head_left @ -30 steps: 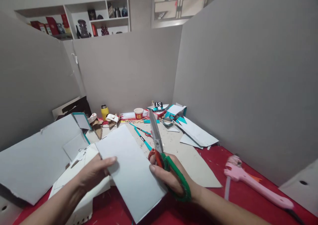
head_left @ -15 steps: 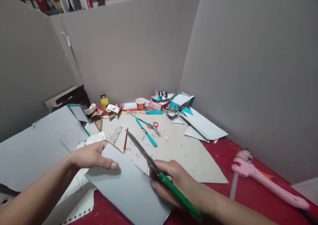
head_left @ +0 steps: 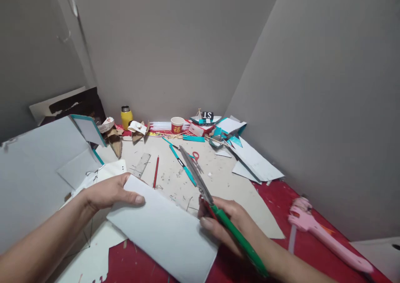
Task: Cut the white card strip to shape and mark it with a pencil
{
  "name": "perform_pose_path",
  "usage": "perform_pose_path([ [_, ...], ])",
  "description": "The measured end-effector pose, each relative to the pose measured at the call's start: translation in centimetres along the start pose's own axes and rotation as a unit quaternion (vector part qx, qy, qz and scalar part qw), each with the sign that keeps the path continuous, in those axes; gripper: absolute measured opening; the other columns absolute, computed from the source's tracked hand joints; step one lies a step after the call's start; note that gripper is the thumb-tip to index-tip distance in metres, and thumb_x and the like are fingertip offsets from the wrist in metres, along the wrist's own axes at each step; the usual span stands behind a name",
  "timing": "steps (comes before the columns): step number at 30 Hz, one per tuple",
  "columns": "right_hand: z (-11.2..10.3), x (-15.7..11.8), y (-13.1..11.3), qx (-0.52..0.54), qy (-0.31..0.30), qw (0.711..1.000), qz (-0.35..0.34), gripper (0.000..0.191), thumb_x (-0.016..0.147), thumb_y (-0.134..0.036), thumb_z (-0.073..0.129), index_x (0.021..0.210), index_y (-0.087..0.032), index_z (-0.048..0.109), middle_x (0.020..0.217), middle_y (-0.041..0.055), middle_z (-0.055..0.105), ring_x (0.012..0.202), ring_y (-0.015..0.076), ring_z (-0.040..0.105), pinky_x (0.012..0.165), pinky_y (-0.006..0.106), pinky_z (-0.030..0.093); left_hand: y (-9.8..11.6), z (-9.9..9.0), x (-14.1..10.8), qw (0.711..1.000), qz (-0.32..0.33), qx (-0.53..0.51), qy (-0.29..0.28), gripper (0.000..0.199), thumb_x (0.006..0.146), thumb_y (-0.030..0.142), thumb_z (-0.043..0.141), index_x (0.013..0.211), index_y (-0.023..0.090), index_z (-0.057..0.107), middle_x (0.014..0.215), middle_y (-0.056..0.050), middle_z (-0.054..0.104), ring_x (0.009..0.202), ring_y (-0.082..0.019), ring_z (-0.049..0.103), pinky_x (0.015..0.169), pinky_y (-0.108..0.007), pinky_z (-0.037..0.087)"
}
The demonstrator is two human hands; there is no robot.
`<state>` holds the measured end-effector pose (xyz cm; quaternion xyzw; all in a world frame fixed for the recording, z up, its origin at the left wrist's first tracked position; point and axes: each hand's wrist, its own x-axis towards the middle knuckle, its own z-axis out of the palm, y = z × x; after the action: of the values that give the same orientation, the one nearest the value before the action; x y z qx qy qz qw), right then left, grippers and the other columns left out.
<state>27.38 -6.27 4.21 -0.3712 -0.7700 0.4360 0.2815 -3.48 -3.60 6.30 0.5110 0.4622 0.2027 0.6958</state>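
Observation:
My left hand point(head_left: 117, 193) pinches the upper left corner of a white cardboard piece point(head_left: 168, 233), thumb on top and fingers hidden below. The piece is tilted over the red tabletop. My right hand point(head_left: 229, 222) is closed round a pair of large scissors point(head_left: 240, 241) with green handles. Their dark metal blades look closed and point away from me, up and to the left. My right thumb is close to the right edge of the cardboard; whether it touches cannot be made out. A red pencil point(head_left: 156, 172) and a metal ruler point(head_left: 143, 164) lie just beyond the cardboard.
Red-handled scissors point(head_left: 196, 160) and blue strips point(head_left: 183, 165) lie on the pale board point(head_left: 246, 206). A pink glue gun point(head_left: 328, 239) rests at right. Folded white cardboard point(head_left: 256, 162), a paper cup point(head_left: 177, 125) and a yellow bottle point(head_left: 126, 118) stand farther back. Large white cardboard point(head_left: 37, 166) occupies the left.
The scissors and my right hand have moved a little right, away from the cardboard, and point more steeply upward. My left hand keeps its grip. The view has tilted down.

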Motion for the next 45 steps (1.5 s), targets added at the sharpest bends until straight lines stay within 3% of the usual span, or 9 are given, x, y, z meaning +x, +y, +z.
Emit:
perform_pose_path([
  [6, -2.7, -0.2, -1.0, -0.102, 0.115, 0.987, 0.038, 0.032, 0.091, -0.048, 0.054, 0.074, -0.020, 0.054, 0.061, 0.0005, 0.056, 0.055, 0.0156, 0.052, 0.052, 0.027, 0.043, -0.3, -0.4, -0.1, 0.993, 0.069, -0.081, 0.042, 0.038, 0.068, 0.031, 0.081, 0.102, 0.016, 0.076, 0.093, -0.012, 0.079, 0.078, -0.024, 0.073, 0.068, -0.030, 0.057],
  [11, -4.3, 0.5, -1.0, -0.043, 0.164, 0.982, 0.081, 0.042, 0.089, -0.058, 0.051, 0.080, -0.018, 0.060, 0.069, 0.0075, 0.067, 0.055, 0.0188, 0.061, 0.042, 0.026, 0.042, -0.3, -0.3, -0.3, 0.988, 0.096, -0.115, 0.037, 0.036, 0.070, 0.031, 0.080, 0.102, 0.014, 0.076, 0.090, -0.014, 0.079, 0.074, -0.023, 0.073, 0.066, -0.029, 0.057],
  [17, -3.6, 1.0, -0.3, -0.016, 0.089, 0.994, 0.057, 0.040, 0.092, -0.055, 0.051, 0.082, -0.017, 0.057, 0.072, 0.0065, 0.067, 0.060, 0.0170, 0.063, 0.048, 0.025, 0.045, -0.1, -0.1, -0.9, 0.994, 0.070, -0.083, 0.016, 0.035, 0.065, 0.031, 0.082, 0.096, 0.015, 0.078, 0.085, -0.011, 0.079, 0.069, -0.022, 0.073, 0.058, -0.025, 0.056],
  [25, -1.5, 0.5, -0.3, 0.014, -0.065, 0.995, 0.070, 0.040, 0.092, -0.055, 0.051, 0.074, -0.020, 0.048, 0.064, -0.0026, 0.046, 0.056, 0.0117, 0.041, 0.050, 0.023, 0.036, 0.9, -1.9, -1.9, 0.998, 0.048, -0.038, -0.025, 0.030, 0.070, 0.025, 0.076, 0.099, 0.018, 0.077, 0.083, -0.009, 0.080, 0.060, -0.024, 0.074, 0.050, -0.027, 0.056],
  [31, 0.3, 1.9, -0.9, 0.102, -0.097, 0.987, 0.072, 0.039, 0.093, -0.055, 0.045, 0.076, -0.020, 0.047, 0.061, -0.0035, 0.044, 0.053, 0.0117, 0.041, 0.049, 0.024, 0.034, 0.5, -2.7, -1.2, 0.998, 0.036, -0.048, -0.013, 0.026, 0.070, 0.024, 0.076, 0.096, 0.018, 0.077, 0.080, -0.010, 0.080, 0.060, -0.026, 0.074, 0.057, -0.032, 0.059],
  [36, 2.1, 3.2, -1.9, 0.129, -0.106, 0.983, 0.075, 0.034, 0.082, -0.044, 0.061, 0.068, -0.020, 0.043, 0.064, -0.0041, 0.037, 0.059, 0.0116, 0.033, 0.051, 0.024, 0.030, 0.6, -2.1, -0.8, 0.996, 0.037, -0.084, 0.021, 0.037, 0.075, 0.032, 0.075, 0.110, 0.019, 0.072, 0.083, -0.010, 0.079, 0.062, -0.023, 0.073, 0.055, -0.026, 0.057],
  [40, 2.8, 3.3, -2.0, 0.155, -0.022, 0.986, 0.062, 0.033, 0.079, -0.043, 0.062, 0.067, -0.021, 0.041, 0.064, -0.0038, 0.038, 0.057, 0.0124, 0.036, 0.051, 0.025, 0.033, 0.7, -3.0, -0.5, 0.946, 0.128, -0.288, 0.072, 0.056, 0.086, 0.055, 0.054, 0.114, 0.009, 0.067, 0.090, -0.016, 0.078, 0.077, -0.026, 0.074, 0.063, -0.030, 0.060],
  [42, 2.7, 3.4, -1.7, 0.165, 0.059, 0.983, 0.050, 0.031, 0.081, -0.045, 0.061, 0.070, -0.021, 0.045, 0.066, -0.0019, 0.044, 0.058, 0.0141, 0.041, 0.053, 0.027, 0.037, 0.6, -3.6, -0.1, 0.908, 0.201, -0.350, 0.114, 0.045, 0.093, 0.045, 0.047, 0.110, 0.008, 0.067, 0.087, -0.014, 0.077, 0.079, -0.023, 0.074, 0.072, -0.032, 0.060],
  [45, 2.2, 3.9, -1.1, 0.181, 0.153, 0.971, 0.028, 0.032, 0.084, -0.050, 0.059, 0.075, -0.021, 0.050, 0.070, 0.0010, 0.052, 0.062, 0.0173, 0.049, 0.058, 0.029, 0.044, 0.2, -3.1, 0.5, 0.896, 0.250, -0.342, 0.135, 0.021, 0.091, 0.020, 0.053, 0.105, 0.013, 0.067, 0.087, -0.009, 0.078, 0.074, -0.016, 0.074, 0.068, -0.023, 0.059],
])
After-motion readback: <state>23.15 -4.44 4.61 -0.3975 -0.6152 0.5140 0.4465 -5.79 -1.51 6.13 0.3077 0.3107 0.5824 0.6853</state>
